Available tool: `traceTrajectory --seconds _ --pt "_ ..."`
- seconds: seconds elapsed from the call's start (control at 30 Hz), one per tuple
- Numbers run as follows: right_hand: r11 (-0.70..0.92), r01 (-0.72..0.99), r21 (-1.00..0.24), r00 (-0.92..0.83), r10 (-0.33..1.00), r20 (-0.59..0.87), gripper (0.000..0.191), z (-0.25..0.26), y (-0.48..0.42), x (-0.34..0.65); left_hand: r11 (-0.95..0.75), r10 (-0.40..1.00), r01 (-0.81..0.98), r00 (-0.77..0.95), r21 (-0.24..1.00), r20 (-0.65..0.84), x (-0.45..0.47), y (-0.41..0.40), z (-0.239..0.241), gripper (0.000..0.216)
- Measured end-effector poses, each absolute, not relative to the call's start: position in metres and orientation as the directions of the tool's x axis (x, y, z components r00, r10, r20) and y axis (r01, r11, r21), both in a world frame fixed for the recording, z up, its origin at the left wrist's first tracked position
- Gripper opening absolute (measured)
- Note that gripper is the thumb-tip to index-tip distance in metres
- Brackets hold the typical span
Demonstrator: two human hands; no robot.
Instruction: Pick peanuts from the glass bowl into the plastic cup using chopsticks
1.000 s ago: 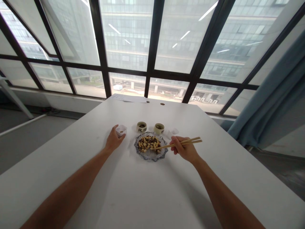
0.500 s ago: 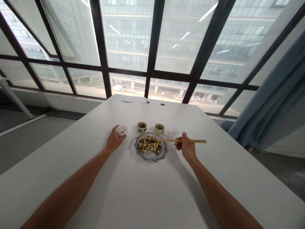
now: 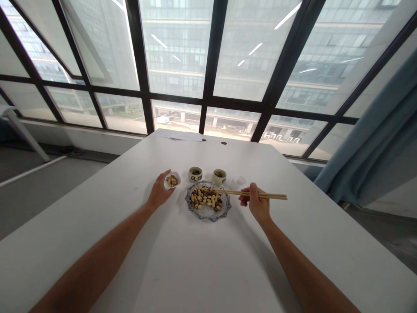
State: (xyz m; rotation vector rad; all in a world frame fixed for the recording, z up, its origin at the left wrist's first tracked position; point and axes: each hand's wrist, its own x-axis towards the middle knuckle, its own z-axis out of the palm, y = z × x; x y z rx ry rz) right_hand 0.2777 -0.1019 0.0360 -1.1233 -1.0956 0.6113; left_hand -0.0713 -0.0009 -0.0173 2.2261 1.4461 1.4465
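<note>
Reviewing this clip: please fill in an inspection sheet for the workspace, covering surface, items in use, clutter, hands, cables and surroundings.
Surface: white table, paper sheets at its far edge.
Items in use: glass dish bearing nut-like pieces; small white cup with similar pieces inside; wooden chopsticks, tips over the dish.
Clutter: two pale cups with dark lettering, left and right, behind the dish; whitish object beyond the right hand, unclear.
Hands: left hand holds the white cup; right hand grips the chopsticks.
Cables: nothing seen on the table; floor at left too unclear.
Surroundings: dark-framed windows ahead, blue curtain at right.
</note>
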Motion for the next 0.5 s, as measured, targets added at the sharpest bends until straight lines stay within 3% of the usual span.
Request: traceTrajectory --seconds 0.17,0.37,0.5 --pt "0.368 0.133 -0.92 0.373 0.842 0.39 0.059 0.038 -0.104 0.276 -0.465 0.784 0.683 0.023 0.563 0.62 -0.072 0.003 -0.021 0.067" --pt "0.369 0.116 -0.922 0.379 0.842 0.385 0.057 0.04 -0.102 0.276 -0.194 0.898 0.745 -0.127 0.638 0.421 -0.086 0.015 -0.015 0.074" --pt "0.366 0.12 -0.923 0.388 0.838 0.383 0.057 0.043 -0.102 0.276 -0.294 0.825 0.816 -0.046 0.498 0.563 -0.074 0.01 0.008 0.074"
